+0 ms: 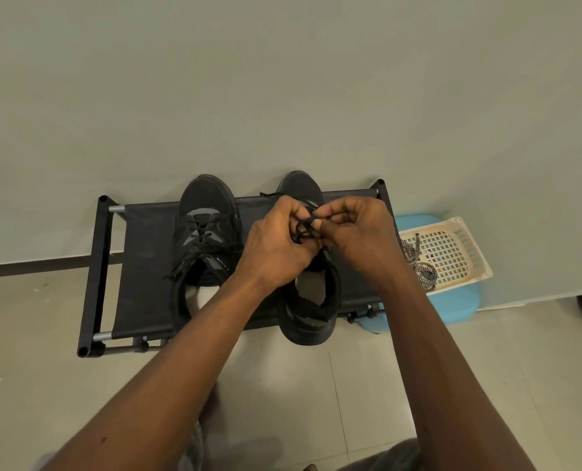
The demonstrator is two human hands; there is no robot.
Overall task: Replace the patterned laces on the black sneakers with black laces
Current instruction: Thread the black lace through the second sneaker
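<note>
The left hand [276,239] and right hand [357,232] are close together, both pinching the black lace [304,229] between them. One shoe [313,300] sits right under them. The other shoe [204,239] is beside the left hand. The patterned laces [423,268] lie on a basket [452,246] past the right hand.

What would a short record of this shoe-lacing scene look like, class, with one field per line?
left hand: pinches the black lace
right hand: pinches the same lace
worked sneaker: under both hands, on the black rack
other sneaker: beside it, already laced in black
patterned laces: off the shoes, lying at the cream basket
</note>
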